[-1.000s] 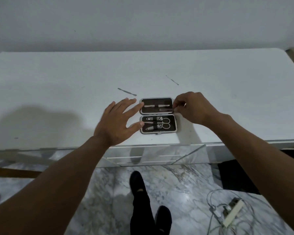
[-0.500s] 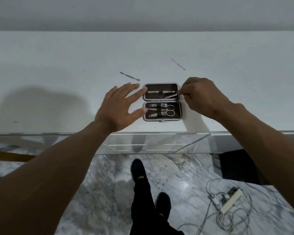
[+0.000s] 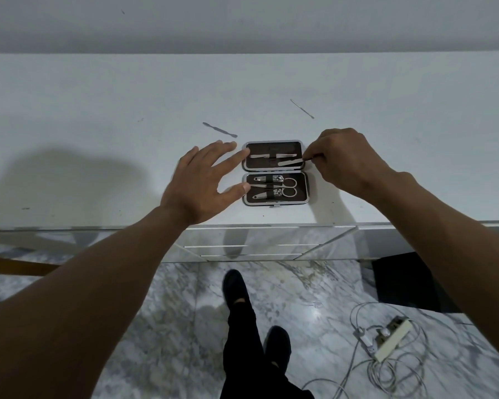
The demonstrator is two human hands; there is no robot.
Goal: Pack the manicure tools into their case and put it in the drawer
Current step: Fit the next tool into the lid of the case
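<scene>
Two tools lie loose on the desk (image 3: 113, 105) in the head view: a flat pusher (image 3: 220, 129) just beyond the left fingertips and a thin pick (image 3: 302, 108) farther back, well apart from the case (image 3: 272, 142). The case lies open and flat near the desk's front edge. Its near half holds clippers (image 3: 267, 179) and scissors (image 3: 287, 187) under a strap, and its far half holds tweezers (image 3: 271, 155).

The right hand (image 3: 344, 161) has its grip closed in a pinch on the end of a file (image 3: 289, 162), whose blade lies slanted across the far half, its tip near the centre strap. The left hand (image 3: 198, 185) has an open grip. Its fingers are straight and spread, with a fingertip and the thumb against the case's left edge to steady it.

I judge the main risk to be the file missing its strap. It comes in at a slant, so the tip may ride over the loop or nudge the tweezers out. Pushing leftward could also slide the light case unless the left hand braces it. A file left proud would stop the lid from shutting. The closed drawers (image 3: 242, 246) sit below the desk front.
</scene>
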